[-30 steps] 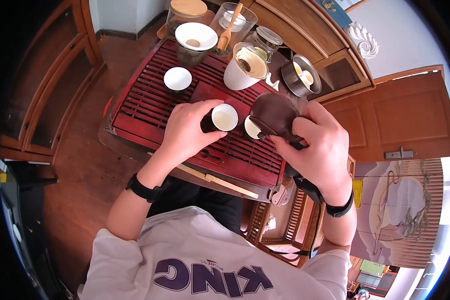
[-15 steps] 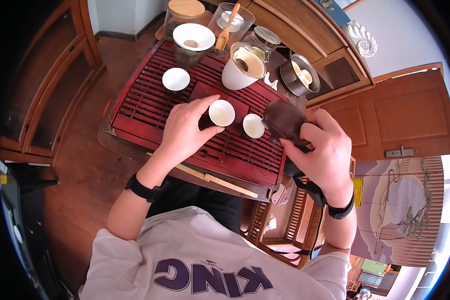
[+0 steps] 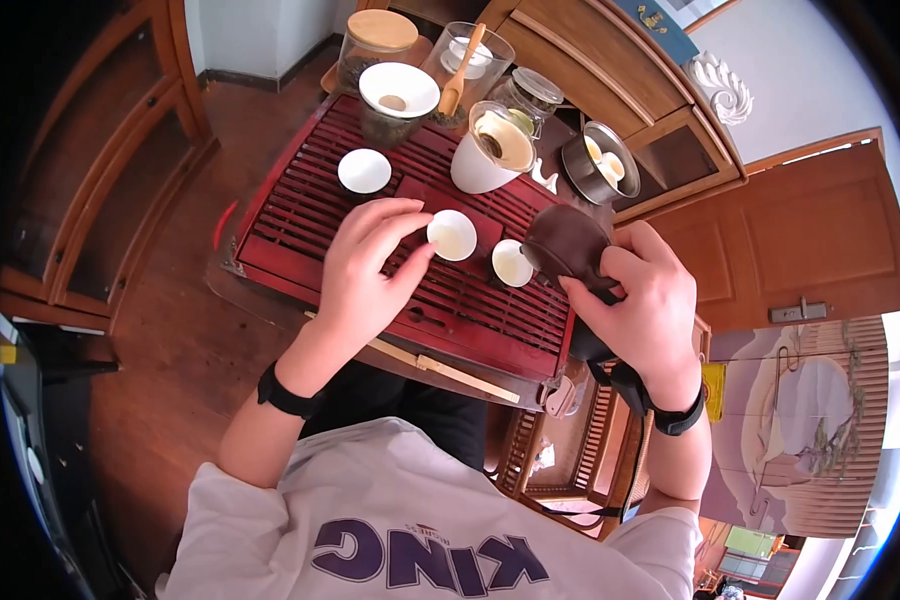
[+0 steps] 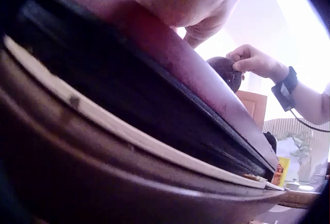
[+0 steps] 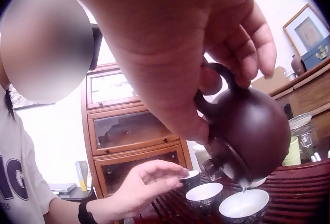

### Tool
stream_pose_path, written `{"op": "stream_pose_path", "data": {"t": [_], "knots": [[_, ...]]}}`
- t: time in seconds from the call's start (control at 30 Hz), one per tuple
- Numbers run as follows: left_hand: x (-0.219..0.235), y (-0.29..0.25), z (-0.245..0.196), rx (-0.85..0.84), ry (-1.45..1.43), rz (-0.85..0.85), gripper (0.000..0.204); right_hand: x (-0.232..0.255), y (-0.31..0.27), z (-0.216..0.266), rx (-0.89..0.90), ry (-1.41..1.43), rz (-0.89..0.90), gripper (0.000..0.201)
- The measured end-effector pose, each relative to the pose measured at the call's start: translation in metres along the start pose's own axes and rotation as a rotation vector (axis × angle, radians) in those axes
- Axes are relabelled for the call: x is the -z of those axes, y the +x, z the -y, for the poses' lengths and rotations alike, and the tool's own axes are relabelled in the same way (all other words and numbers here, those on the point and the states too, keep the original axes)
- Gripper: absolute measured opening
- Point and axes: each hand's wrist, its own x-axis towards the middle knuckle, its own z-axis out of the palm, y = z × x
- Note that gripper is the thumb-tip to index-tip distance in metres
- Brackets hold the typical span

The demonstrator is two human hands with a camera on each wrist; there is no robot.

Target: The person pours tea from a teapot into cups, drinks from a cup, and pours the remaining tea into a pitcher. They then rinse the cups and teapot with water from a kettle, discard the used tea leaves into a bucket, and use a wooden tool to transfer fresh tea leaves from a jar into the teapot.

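A brown wooden bench point(image 3: 255, 308) carries a dark red slatted wooden tray point(image 3: 288, 232) across the centre of the frame. On the tray stand three small round cups, white inside and dark outside: the left cup point(image 3: 364, 172), middle cup point(image 3: 452, 236) and right cup point(image 3: 513, 264), all upright and apart. Towards its far edge are a clear glass vessel topped by a white strainer point(image 3: 399, 91) and a white tapered pitcher point(image 3: 481, 171). Beyond the tray, at upper centre, stand a wooden-lidded glass jar point(image 3: 381, 32), a clear glass container point(image 3: 490, 80), a clip-top glass jar point(image 3: 526, 98) and a grey metal bowl point(image 3: 588, 180).
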Motion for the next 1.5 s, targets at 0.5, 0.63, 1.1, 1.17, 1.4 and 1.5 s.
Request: {"op": "stream_pose_path", "data": {"t": [0.5, 0.63, 1.1, 1.17, 1.4, 1.5], "knots": [[0.026, 0.010, 0.045, 0.284, 0.177, 0.192, 0.086, -0.009, -0.006, -0.012, -0.136, 0.060, -0.053, 0.034], [0.024, 0.008, 0.049, 0.291, 0.193, 0.253, 0.088, -0.013, -0.006, -0.015, -0.187, 0.186, -0.055, 0.035], [0.019, 0.012, 0.048, 0.417, 0.054, 0.120, 0.057, -0.011, -0.006, -0.019, -0.135, 0.221, -0.116, 0.035], [0.018, 0.009, 0.037, 0.432, 0.018, 0.126, 0.057, -0.007, -0.004, -0.016, -0.160, 0.208, -0.087, 0.035], [0.012, -0.001, 0.016, 0.405, 0.022, 0.123, 0.057, -0.009, 0.004, -0.009, -0.124, 0.143, -0.130, 0.034], [0.009, -0.004, 0.019, 0.369, 0.057, 0.136, 0.059, -0.006, 0.008, -0.007, -0.105, 0.126, -0.145, 0.034]]}}
